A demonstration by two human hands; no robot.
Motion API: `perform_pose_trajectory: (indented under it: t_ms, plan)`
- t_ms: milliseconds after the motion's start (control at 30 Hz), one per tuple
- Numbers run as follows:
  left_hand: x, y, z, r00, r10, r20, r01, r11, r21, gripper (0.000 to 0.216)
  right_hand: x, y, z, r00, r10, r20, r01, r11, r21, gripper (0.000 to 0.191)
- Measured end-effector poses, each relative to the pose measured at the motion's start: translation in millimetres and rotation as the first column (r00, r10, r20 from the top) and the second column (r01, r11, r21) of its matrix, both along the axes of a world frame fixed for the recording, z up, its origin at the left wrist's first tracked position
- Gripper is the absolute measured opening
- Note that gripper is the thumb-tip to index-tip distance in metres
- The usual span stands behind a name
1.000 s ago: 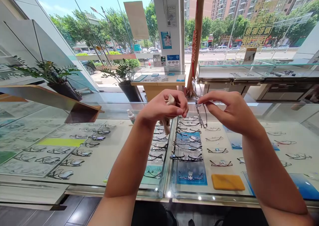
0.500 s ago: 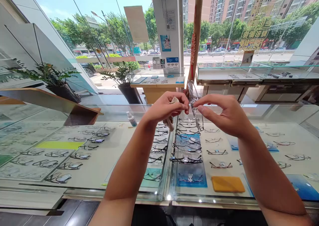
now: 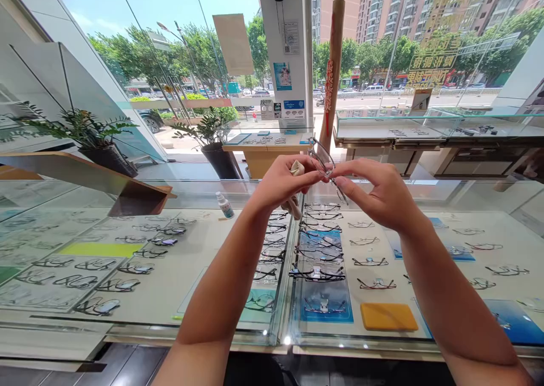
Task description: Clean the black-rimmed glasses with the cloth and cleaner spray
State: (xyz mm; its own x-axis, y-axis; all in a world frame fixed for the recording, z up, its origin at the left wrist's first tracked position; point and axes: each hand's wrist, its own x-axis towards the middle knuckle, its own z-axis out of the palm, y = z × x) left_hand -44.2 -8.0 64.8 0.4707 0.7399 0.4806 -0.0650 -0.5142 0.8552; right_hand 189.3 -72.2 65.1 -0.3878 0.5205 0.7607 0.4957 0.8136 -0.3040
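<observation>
Above the glass counter, a pair of thin-framed eyeglasses (image 3: 323, 152) is held up between my hands, turned nearly edge-on. My left hand (image 3: 283, 183) is closed, its thumb and fingers pinching the frame near its middle. Tucked in that same hand is a crumpled beige cloth (image 3: 292, 208), with one end showing over the fingers and the rest hanging below. From the other side, my right hand (image 3: 380, 196) has its forefinger and thumb closed on the eyeglasses. The fingertips hide part of the frame.
Rows of eyeglasses (image 3: 321, 254) lie inside the glass display counter (image 3: 284, 312) below my arms. A small white bottle (image 3: 225, 205) stands at the left, and an orange case (image 3: 389, 316) lies at the near right. Beyond are potted plants (image 3: 219, 156) and a wooden post (image 3: 334, 63).
The eyeglasses have turned in my fingers, from hanging nearly upright to a slanted, edge-on pose. My right hand has shifted slightly left, closer to my left hand.
</observation>
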Motion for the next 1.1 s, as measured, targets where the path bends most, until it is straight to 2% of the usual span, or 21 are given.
perform_pose_trajectory:
  t_ms: [233, 367, 467, 567, 667, 767, 867, 967, 1100]
  plan:
    - [3.4, -1.1, -0.3, 0.998, 0.035, 0.054, -0.040, 0.996, 0.085, 0.023, -0.7, 4.3, -3.7, 0.998, 0.030, -0.057, -0.030, 1.000, -0.008, 0.020]
    - [5.4, -2.3, -0.4, 0.997, 0.056, 0.059, -0.061, 0.994, 0.086, 0.019, -2.8, 6.3, -4.9, 0.991, 0.066, -0.115, -0.073, 0.996, -0.056, 0.018]
    - [6.1, -3.0, -0.6, 0.996, 0.060, 0.059, -0.063, 0.996, 0.065, 0.018, -6.1, 7.7, -6.0, 0.975, 0.105, -0.196, -0.131, 0.983, -0.125, 0.016]
    - [6.6, -5.4, 0.5, 0.997, 0.057, 0.054, -0.059, 0.997, 0.047, 0.018, -10.5, 11.4, -8.8, 0.929, 0.091, -0.359, -0.171, 0.965, -0.199, 0.012]
    - [7.6, -8.9, 1.8, 0.997, 0.064, 0.042, -0.065, 0.997, 0.040, 0.021, -13.2, 16.7, -11.8, 0.848, 0.054, -0.527, -0.277, 0.894, -0.353, 0.018]
    - [8.3, -11.2, 2.3, 0.997, 0.070, 0.028, -0.071, 0.997, 0.040, 0.021, -12.1, 20.8, -12.3, 0.817, 0.064, -0.574, -0.418, 0.751, -0.511, 0.020]
    - [7.5, -11.5, 2.8, 0.997, 0.079, 0.017, -0.080, 0.996, 0.045, 0.021, -8.3, 22.4, -10.3, 0.783, 0.076, -0.617, -0.504, 0.660, -0.557, 0.020]
    - [4.1, -10.8, 5.2, 0.996, 0.094, 0.009, -0.094, 0.994, 0.062, 0.018, -3.9, 22.6, -7.8, 0.734, 0.066, -0.676, -0.567, 0.608, -0.556, 0.018]
    - [-4.8, -8.7, 9.5, 0.987, 0.151, -0.051, -0.144, 0.983, 0.115, 0.015, 1.9, 22.3, -5.0, 0.710, 0.039, -0.703, -0.580, 0.599, -0.552, 0.015]
